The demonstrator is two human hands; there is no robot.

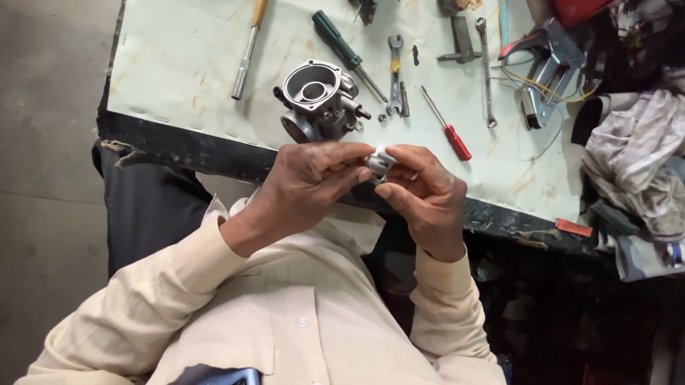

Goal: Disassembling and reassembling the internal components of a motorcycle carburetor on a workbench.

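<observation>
Both hands, left hand (310,183) and right hand (424,195), pinch what looks like a small metal fitting (378,163); the carburettor body (317,101) lies open at eleven o'clock on the tabletop (183,49).

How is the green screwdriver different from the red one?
The green-handled screwdriver looks bigger and thicker than the red-handled screwdriver. The green one lies beside the metal carburetor body; the red one lies farther right, past the spanner. Both rest untouched on the pale table cover, handles pointing opposite ways.
</observation>
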